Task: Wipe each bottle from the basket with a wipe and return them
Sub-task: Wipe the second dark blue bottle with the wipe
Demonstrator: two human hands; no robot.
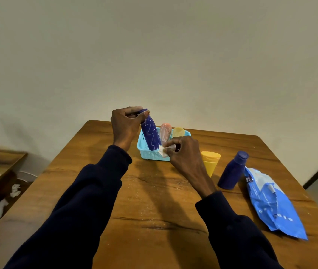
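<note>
Head view: table by wall; left hand grips bottle, right hand pinches wipe.

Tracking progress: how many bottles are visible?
5: purple bottle in left hand; pink bottle, pale yellow bottle in basket; capped yellow bottle, blue bottle on table. Basket may hide more.

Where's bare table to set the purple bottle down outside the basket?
Free: the table between the forearms, on the near side of the basket; also the far-left corner, beyond the left hand. Crowded: the right side, where yellow bottle, dark blue bottle and wipes pack sit close together.
</note>
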